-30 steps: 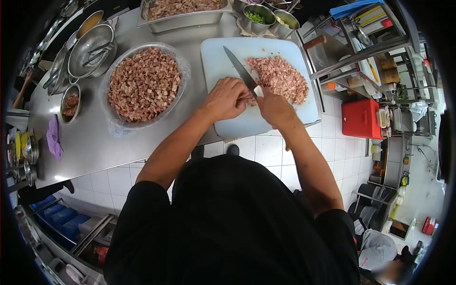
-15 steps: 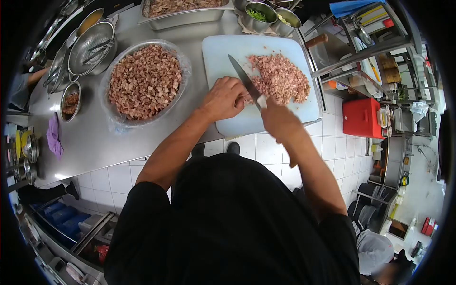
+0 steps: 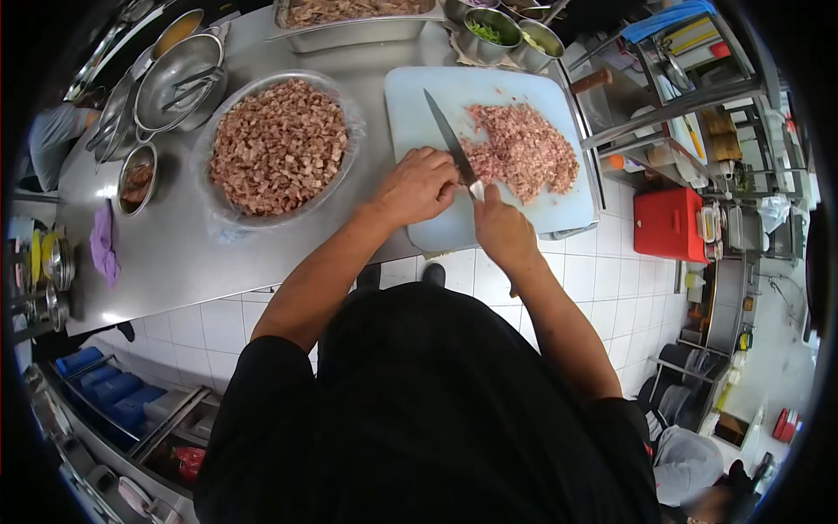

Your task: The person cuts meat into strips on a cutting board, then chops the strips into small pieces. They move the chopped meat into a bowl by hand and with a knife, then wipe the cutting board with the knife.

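Note:
My right hand [image 3: 506, 230] is wrapped around the handle of a long kitchen knife [image 3: 449, 135]. The blade points away from me and slants left over a white cutting board [image 3: 417, 100]. Left of the blade, my left hand [image 3: 421, 185] has its fingers curled, with the fingertips close to the knife. Bits of meat show at those fingertips; what lies under the fingers is mostly hidden. A heap of finely chopped meat [image 3: 530, 153] spreads over the board right of the knife. A plastic-lined bowl [image 3: 356, 157] of diced meat [image 3: 278, 148] stands left of the board.
A metal tray [image 3: 358, 33] of meat and small pots, one with chopped greens [image 3: 485, 32], stand at the back. Strainer bowls [image 3: 175, 83], a small bowl [image 3: 137, 179] and a purple cloth [image 3: 104, 244] lie left. A red cooler [image 3: 665, 223] stands right. Other people are at both sides.
My right hand and the knife have shifted slightly left over the board, toward my left hand. My left hand keeps its curled pose. The whole view has swung a little.

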{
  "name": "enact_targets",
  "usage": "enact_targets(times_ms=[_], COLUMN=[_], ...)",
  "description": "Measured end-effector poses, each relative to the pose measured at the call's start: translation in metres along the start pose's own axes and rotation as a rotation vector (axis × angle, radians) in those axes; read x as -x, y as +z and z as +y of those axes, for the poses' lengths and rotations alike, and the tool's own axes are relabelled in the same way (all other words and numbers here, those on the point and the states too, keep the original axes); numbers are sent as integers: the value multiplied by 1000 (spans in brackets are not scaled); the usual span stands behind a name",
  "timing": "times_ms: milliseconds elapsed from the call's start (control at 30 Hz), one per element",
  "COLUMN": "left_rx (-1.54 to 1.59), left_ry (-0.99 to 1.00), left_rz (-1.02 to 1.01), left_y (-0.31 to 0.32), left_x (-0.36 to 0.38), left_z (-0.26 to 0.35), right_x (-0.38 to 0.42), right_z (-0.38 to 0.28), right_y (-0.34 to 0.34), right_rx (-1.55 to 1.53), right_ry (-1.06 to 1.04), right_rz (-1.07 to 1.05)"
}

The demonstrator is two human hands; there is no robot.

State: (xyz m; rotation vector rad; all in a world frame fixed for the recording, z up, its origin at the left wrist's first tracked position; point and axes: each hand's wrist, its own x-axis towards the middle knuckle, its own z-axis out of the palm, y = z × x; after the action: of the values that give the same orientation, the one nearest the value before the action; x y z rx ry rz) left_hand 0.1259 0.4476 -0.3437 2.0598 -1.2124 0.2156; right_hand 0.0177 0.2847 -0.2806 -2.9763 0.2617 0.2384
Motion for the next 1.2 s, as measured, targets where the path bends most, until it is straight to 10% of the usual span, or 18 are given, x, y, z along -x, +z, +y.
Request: enact_targets(times_ms=[167,400,1200], left_rx=[26,-31,-54], left_ry=[-49,-101,-91], left_rz=[27,-42,115], left_y=[-11,-9,-17], left_x=[5,5,15], left_z=[5,5,-4], right_x=[0,-11,9], right_z=[-12,1,-22], right_y=[-57,-9,-18], right_rx=[-147,-99,-66], right_ry=[36,-71,40], right_rz=[-283,9,-102])
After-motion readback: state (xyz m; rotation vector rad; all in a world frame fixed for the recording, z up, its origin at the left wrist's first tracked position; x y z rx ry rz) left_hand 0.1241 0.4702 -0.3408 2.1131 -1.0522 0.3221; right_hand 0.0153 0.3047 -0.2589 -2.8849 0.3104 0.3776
